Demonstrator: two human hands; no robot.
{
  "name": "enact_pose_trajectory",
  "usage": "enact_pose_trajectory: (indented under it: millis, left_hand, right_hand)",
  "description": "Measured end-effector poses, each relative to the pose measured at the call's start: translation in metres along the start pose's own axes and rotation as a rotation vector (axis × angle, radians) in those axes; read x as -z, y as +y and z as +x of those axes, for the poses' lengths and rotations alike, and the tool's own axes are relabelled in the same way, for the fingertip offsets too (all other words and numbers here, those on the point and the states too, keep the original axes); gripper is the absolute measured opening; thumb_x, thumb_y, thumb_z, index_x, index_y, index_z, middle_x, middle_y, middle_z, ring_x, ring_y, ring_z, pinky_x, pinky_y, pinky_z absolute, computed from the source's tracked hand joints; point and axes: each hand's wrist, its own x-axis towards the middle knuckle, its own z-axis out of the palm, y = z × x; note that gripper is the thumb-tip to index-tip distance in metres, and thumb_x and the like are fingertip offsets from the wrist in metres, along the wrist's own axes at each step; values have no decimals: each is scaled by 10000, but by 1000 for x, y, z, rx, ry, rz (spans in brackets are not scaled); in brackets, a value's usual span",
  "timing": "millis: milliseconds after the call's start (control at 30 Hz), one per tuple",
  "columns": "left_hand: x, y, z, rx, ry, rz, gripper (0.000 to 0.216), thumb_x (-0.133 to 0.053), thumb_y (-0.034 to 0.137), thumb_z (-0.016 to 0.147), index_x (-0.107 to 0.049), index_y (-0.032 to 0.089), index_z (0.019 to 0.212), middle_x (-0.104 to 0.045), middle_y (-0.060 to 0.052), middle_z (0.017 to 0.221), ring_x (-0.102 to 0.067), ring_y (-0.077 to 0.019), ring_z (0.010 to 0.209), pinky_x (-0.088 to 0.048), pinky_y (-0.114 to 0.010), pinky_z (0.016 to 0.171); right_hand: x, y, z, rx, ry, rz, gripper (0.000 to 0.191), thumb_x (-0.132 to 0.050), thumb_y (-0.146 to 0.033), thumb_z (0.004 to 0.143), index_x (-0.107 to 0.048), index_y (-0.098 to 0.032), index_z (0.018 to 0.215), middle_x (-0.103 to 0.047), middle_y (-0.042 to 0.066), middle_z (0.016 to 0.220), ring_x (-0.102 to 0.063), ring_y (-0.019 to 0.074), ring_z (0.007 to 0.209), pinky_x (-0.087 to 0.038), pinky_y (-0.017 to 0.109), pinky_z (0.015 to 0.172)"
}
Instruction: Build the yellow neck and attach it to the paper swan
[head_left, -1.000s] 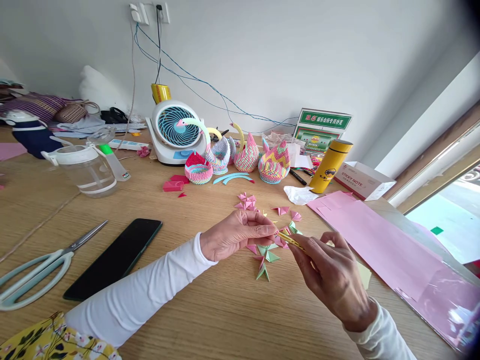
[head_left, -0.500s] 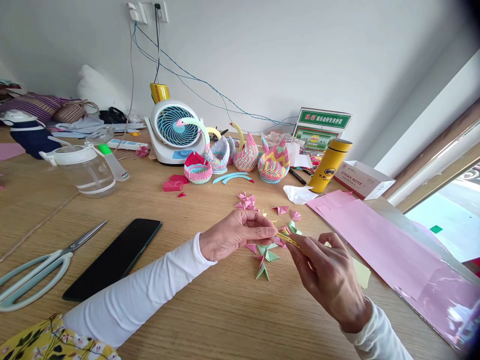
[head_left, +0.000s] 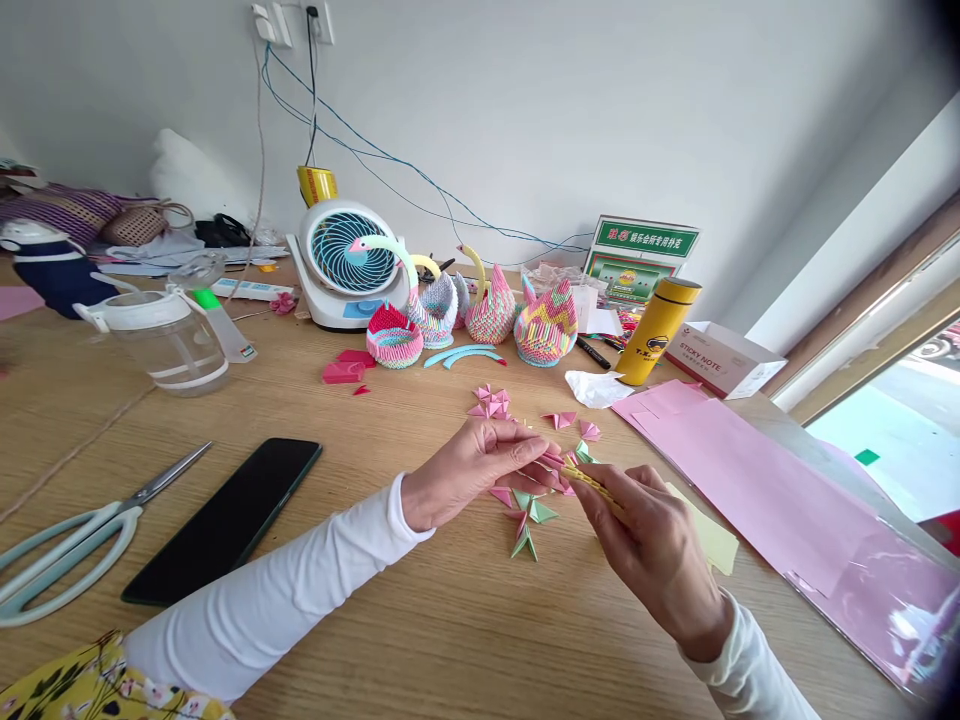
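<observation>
Apparent joining: left hand (head_left: 476,462) pinches pink paper (head_left: 553,461); right hand (head_left: 654,545), at four o'clock, grasps yellow folded paper (head_left: 589,481); alignment seems needed.

Left hand (head_left: 474,468) and right hand (head_left: 654,555) pinched

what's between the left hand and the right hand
In the head view, a yellow folded-paper piece extends from the right hand, and a pink paper piece from the left hand; whether they are joined is too small to tell.
</observation>
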Motion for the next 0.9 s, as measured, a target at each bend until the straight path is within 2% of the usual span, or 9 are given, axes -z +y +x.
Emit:
enact_pose_trajectory:
  millis: [200, 300, 433, 633, 800, 900]
  left_hand:
    - [-2, 6, -1, -106, -56, 77, 280, -730, 319, 806, -738, 122, 1004, -751, -48, 807, -709, -122, 737, -576, -203, 680]
    - [-2, 7, -2, -123, -66, 107, 257, -703, 320, 831, -747, 119, 985, -755, -50, 799, -709, -119, 734, -584, -205, 702]
    - [-4, 6, -3, -122, -20, 140, 233, -680, 288, 852, -749, 108, 983, -761, -58, 788, -715, -121, 715, -592, -208, 699]
    - [-7, 3, -3, -149, -13, 156, 240, -664, 286, 864, -743, 107, 1002, -767, -74, 841, -725, -127, 734, -595, -204, 686]
    - [-4, 3, -3, -230, -73, 185, 357, -666, 238, 862, -651, 177, 1213, -753, -69, 1014, -730, -125, 801, -592, -188, 679]
    - [-2, 3, -3, -261, -98, 230, 354, -689, 223, 839, -661, 173, 1189, -745, -74, 1041, -732, -137, 822, -594, -194, 685]
  right_hand:
    - [5, -1, 1, -139, -13, 77, 199, -511, -302, 978, -657, -166, 969, -480, -33, 555, -439, 144, 536, -337, 252, 537]
    - [8, -1, 0, -219, -82, 140, 230, -469, -343, 991, -624, -181, 940, -428, -46, 551, -380, 131, 500, -295, 253, 494]
    - [7, -1, -2, -340, -182, 263, 275, -423, -410, 1000, -535, -204, 856, -339, -67, 544, -293, 118, 477, -242, 260, 461]
    - [5, -2, 0, -414, -236, 414, 370, -398, -458, 1003, -424, -216, 724, -370, -63, 558, -304, 95, 487, -253, 252, 476]
    - [9, -6, 4, -499, -275, 530, 420, -377, -508, 997, -397, -216, 697, -347, -62, 567, -274, 96, 500, -233, 248, 459]
    - [11, -7, 6, -542, -302, 615, 456, -353, -540, 994, -377, -217, 673, -341, -62, 553, -258, 94, 493, -221, 251, 450]
